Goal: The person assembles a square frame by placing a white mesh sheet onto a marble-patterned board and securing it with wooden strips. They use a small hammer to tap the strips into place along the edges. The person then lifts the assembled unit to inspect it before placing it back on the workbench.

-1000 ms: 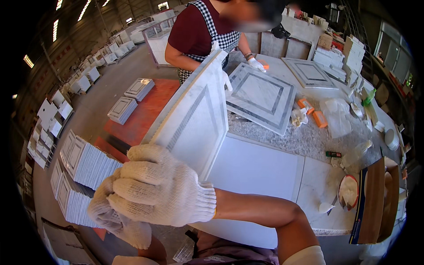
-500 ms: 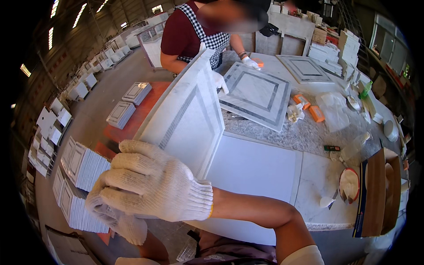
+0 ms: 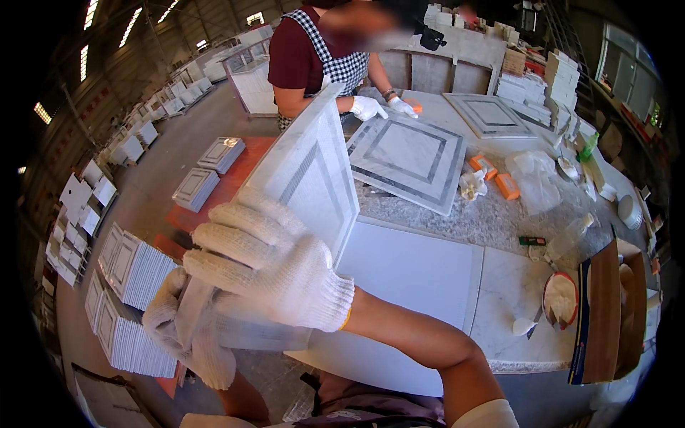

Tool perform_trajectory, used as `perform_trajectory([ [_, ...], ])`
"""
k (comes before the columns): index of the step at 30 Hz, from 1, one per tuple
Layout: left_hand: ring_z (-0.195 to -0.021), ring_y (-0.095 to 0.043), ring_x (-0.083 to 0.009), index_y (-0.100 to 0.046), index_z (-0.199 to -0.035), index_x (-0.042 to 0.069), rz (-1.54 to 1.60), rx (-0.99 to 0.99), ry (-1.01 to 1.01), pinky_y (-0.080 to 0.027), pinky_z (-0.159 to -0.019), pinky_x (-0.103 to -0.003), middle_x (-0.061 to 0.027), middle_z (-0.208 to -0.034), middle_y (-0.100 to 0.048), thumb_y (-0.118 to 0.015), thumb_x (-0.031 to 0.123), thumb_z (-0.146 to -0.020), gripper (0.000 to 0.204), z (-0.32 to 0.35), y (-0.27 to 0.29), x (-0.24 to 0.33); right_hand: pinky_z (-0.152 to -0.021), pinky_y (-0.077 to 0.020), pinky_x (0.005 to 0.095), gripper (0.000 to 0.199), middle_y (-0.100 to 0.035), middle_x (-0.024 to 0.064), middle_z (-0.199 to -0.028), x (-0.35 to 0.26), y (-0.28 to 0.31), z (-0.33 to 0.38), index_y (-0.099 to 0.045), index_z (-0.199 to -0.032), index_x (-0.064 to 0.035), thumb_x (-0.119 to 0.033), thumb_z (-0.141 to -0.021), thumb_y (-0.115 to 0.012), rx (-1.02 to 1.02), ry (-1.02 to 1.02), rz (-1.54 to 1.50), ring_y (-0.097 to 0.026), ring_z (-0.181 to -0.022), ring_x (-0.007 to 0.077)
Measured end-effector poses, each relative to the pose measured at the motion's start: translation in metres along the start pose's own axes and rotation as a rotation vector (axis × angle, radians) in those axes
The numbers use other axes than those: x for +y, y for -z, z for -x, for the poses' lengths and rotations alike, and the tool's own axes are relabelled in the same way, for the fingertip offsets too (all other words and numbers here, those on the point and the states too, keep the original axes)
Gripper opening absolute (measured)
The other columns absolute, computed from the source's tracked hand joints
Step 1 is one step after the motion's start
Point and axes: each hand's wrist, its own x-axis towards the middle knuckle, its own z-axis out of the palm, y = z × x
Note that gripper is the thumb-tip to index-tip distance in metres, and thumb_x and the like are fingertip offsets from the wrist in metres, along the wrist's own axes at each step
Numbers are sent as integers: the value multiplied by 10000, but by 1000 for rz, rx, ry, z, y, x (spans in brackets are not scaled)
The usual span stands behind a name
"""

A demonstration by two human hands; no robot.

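Note:
A marble tile (image 3: 322, 167) with a grey inlaid border stands steeply tilted in front of me, its lower edge beside a white sheet (image 3: 410, 267) on the worktable. Both my hands wear off-white knit gloves. My left hand (image 3: 203, 339) is closed round the tile's near lower corner, which shows between thumb and fingers. Across the tile's near side lies my right hand (image 3: 267, 253), fingers stretched out and slightly spread. Its palm and thumb are hidden, so anything beneath them cannot be seen. The near part of the tile is blurred.
Across the table, a co-worker in white gloves touches another bordered tile (image 3: 407, 153). A third tile (image 3: 489, 114) lies beyond. Orange blocks (image 3: 507, 186), a plastic bag (image 3: 531, 178), a bowl of white paste (image 3: 560, 298) and a cardboard box (image 3: 606, 314) are at right. Stacked tiles (image 3: 139, 299) stand at left.
My right hand has shifted up and right along the tile, its fingers straightening away from my left hand. The co-worker's hand has lifted from the far tile's left edge toward its top corner.

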Motion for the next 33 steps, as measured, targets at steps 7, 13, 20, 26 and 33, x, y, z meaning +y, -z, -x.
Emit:
perform_trajectory([
  [7,-897,-614,-156,-611,-942,-11,-105,103,-8,-498,-797,-260,-117,-1007,-639,-715,24,-818,166,-2,-13,5,-910,-532,443,469,-646,65,-1051,4,0,-3,-702,-998,-97,-152,-536,-756,20,35,28,-624,-1036,284],
  [13,-940,-604,-150,-551,-970,-11,40,92,-33,-468,-870,-275,-119,-1064,-635,-703,16,-845,198,1,-21,10,-902,-517,445,490,-646,72,-1077,-3,3,-4,-699,-1006,-89,-141,-525,-772,-68,-15,-37,-608,-1055,311],
  [20,-1148,-588,-239,-446,-1148,45,98,-6,-14,-456,-1008,-366,-189,-1256,-582,-668,10,-874,354,9,-5,5,-1011,-457,446,432,-630,60,-1134,-6,7,1,-674,-1061,-107,-172,-642,-758,-100,-38,-20,-562,-1148,288],
  [26,-1138,-596,-238,-449,-1151,46,72,5,-23,-464,-1002,-361,-173,-1246,-591,-659,8,-888,338,10,-11,6,-1001,-459,429,469,-630,48,-1159,-5,15,4,-663,-1084,-129,-147,-631,-783,-130,-44,-14,-559,-1160,298],
  [33,-1167,-587,-239,-451,-1159,66,76,28,53,-465,-1012,-375,-170,-1267,-581,-657,31,-909,326,12,-16,16,-1018,-444,428,462,-637,27,-1146,-5,20,3,-661,-1090,-147,-188,-648,-791,-141,-57,-32,-564,-1157,266],
])
